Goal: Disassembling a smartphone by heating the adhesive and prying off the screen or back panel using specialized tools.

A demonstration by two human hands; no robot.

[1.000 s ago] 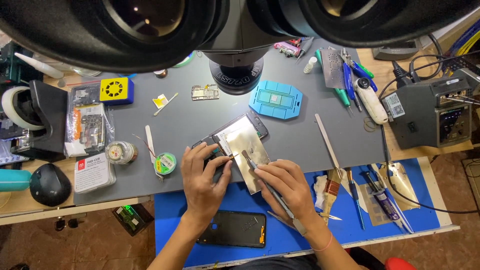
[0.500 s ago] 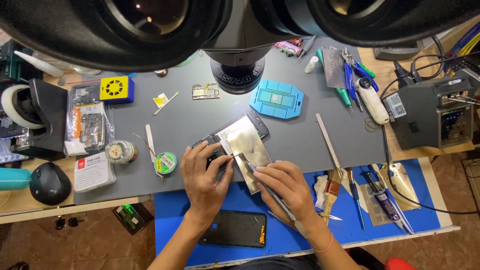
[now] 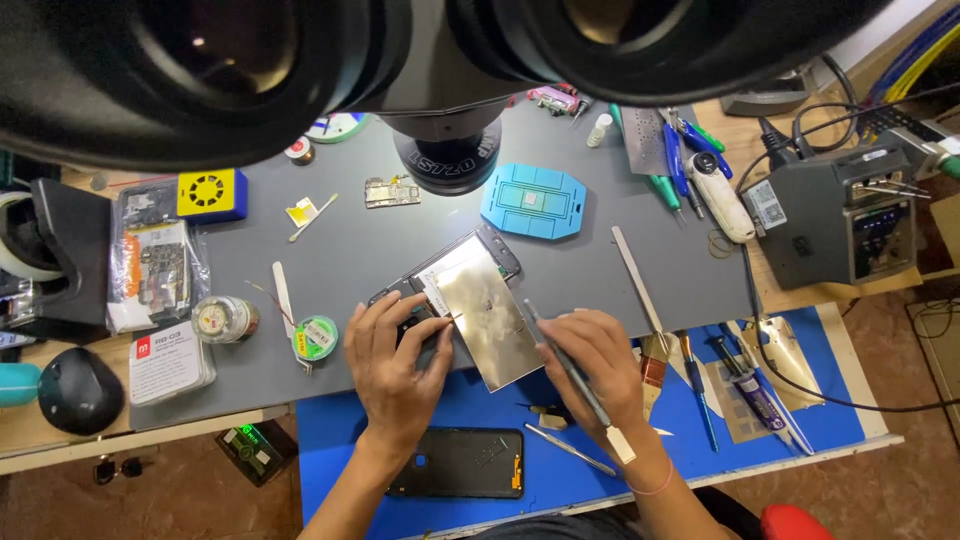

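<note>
My left hand (image 3: 398, 360) pins the opened phone (image 3: 455, 300) flat on the grey worktop (image 3: 340, 250) so my right hand (image 3: 590, 365), gripping a slim metal tool (image 3: 575, 375), can work along its shiny metal plate (image 3: 487, 315).

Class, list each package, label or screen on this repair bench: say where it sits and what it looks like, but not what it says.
Clear plastic bag of parts: far left, orange and black contents.
White rectangular card with red mark: below that bag.
White sticker label: on the grey box, right.
Small dark display panel: on the soldering station, right.
</note>
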